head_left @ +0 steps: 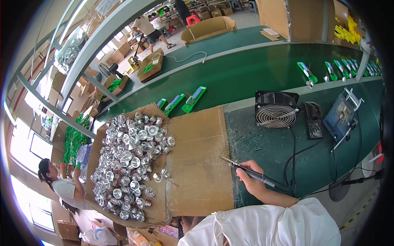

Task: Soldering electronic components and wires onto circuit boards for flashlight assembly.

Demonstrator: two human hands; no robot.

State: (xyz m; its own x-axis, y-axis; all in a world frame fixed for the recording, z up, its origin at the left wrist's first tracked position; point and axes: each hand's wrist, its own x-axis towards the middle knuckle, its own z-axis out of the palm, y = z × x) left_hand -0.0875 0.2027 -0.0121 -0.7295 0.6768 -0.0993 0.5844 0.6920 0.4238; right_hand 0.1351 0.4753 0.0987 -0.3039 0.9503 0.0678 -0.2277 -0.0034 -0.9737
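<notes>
gripping a black pen-shaped soldering iron [260, 176] with thin metal tip, the right hand [251, 182] held it across the edge of flat brown cardboard [198, 151], open room leftward; whether the left hand [188, 224], below, gripped anything couldn't be told.

Your soldering iron [259, 175] has a black handle and thin metal tip; it's in your right hand [251, 180], slanted, tip pointing left over the right edge of the cardboard flap [198, 160], contact unclear; black cord trails off its rear end. Your silver reflector cups [127, 158], shiny, some with thin wires, sit in a jumbled heap left of the flap, facing every which way.
</notes>
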